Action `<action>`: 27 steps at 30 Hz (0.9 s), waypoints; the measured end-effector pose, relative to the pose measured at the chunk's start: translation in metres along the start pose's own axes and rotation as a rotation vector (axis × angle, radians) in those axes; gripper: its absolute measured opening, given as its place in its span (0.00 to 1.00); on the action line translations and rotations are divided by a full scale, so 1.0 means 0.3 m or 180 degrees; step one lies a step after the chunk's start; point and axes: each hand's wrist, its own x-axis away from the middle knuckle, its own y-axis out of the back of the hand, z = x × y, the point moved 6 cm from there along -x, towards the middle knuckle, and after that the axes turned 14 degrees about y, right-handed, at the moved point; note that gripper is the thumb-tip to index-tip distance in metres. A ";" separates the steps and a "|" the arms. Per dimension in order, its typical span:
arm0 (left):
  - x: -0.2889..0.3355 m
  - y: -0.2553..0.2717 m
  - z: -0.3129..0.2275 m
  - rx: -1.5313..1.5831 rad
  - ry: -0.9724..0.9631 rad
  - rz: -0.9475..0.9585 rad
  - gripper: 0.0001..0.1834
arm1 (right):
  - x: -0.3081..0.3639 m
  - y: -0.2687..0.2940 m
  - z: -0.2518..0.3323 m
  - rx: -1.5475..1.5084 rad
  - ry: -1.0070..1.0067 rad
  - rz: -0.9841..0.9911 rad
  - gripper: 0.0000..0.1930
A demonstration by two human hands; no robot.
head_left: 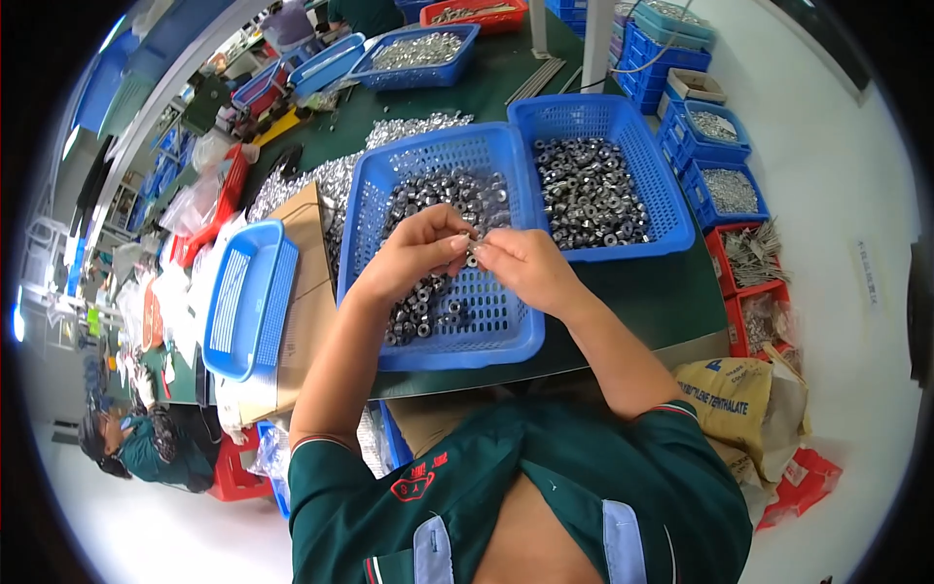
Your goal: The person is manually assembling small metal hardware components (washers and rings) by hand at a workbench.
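Note:
My left hand point(425, 251) and my right hand point(525, 270) meet above a blue perforated basket point(365, 195). Both are closed, thumbs and fingertips pinching a small shiny metal part point(472, 259) between them. Its exact shape is mostly hidden by the fingers. Below them, dark and silvery ring-shaped metal pieces point(413, 311) lie heaped along the basket's left and far side, while its perforated floor shows at the near right. A second blue basket point(671, 219) stands against it on the right, holding many similar metal rings point(589, 190).
An empty-looking blue tray point(216, 311) rests on cardboard point(309, 292) at the left. Loose silvery parts point(336, 180) are piled behind the middle basket. Blue bins point(720, 146) and red bins point(720, 263) line the right side. A seated person point(161, 448) is at the lower left.

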 end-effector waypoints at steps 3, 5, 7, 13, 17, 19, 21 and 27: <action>-0.007 0.001 -0.071 -0.0342 0.0093 0.0003 0.10 | -0.004 0.005 0.005 -0.0233 0.0082 -0.0181 0.14; -0.042 0.040 -0.139 -0.0572 0.0164 -0.0339 0.11 | 0.002 -0.007 0.013 0.1067 0.0599 -0.0497 0.15; -0.094 0.021 -0.239 -0.1000 -0.0004 -0.0579 0.12 | 0.005 -0.028 0.064 0.1559 0.0721 -0.0418 0.17; -0.439 -0.232 -0.246 -0.3075 -0.0743 0.0092 0.12 | 0.016 -0.060 0.055 0.2094 0.0924 0.0127 0.14; -0.641 -0.260 -0.097 -0.4495 -0.0518 -0.0042 0.14 | 0.024 -0.069 0.059 0.1989 0.1003 0.0049 0.13; -0.673 -0.268 -0.065 -0.4843 -0.0363 -0.0155 0.14 | 0.022 -0.082 0.037 0.2273 0.0989 0.0357 0.12; -0.685 -0.232 -0.054 -0.4608 -0.0522 -0.0328 0.14 | 0.020 -0.088 0.051 0.2246 0.1008 0.0379 0.11; -0.449 -0.181 -0.253 -0.3645 -0.1817 -0.1332 0.09 | 0.025 -0.043 0.058 0.1932 0.1235 -0.0228 0.10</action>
